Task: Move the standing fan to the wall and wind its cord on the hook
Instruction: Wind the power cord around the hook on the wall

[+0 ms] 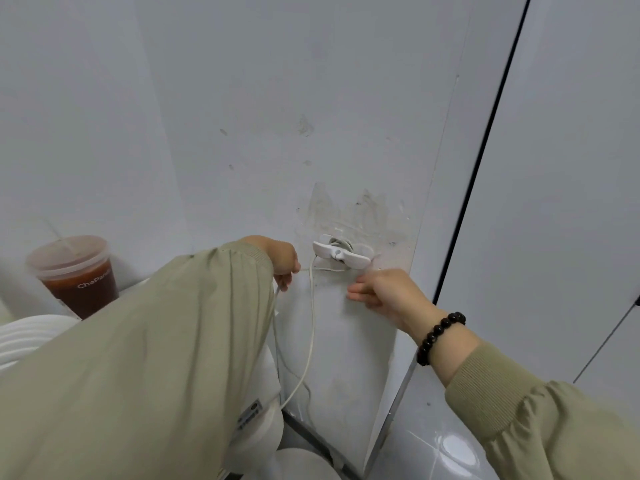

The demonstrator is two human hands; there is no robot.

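Currently: wall (311,98) fills most of the view. It's a pale grey panel, scuffed, with glue residue around the mount point. A black seam (485,133) runs down it on the right. Glossy tiled floor (433,452) shows bottom right.

Left sleeve (156,341), olive, crosses the lower left diagonally and covers much of the fan. Right sleeve (536,420), same colour, comes in from the bottom right corner.

Fan (263,420): white, standing just beside the wall, lower left. Ribbed grille shows at the left edge, post and round base under the left sleeve. Can't tell if it touches the wall.

Cup (79,271): clear plastic with lid and straw, dark drink inside, left of the fan against the wall. What it stands on isn't visible.

Left hand (284,261): fingers curled, pinching the cord just left of the hook.

Right hand (381,292): below and right of the hook, close to the wall. Fingers loosely bent, nothing visible in it.

Hook (341,254): white winged cord winder stuck to the wall between the two hands. A few turns are already wrapped behind the wings.

Cord (311,323): thin, white. One run goes from under the hook straight across to the left hand. A slack loop hangs from the hook down toward the fan's base.

Bracelet (438,336): dark beads, on the right wrist.
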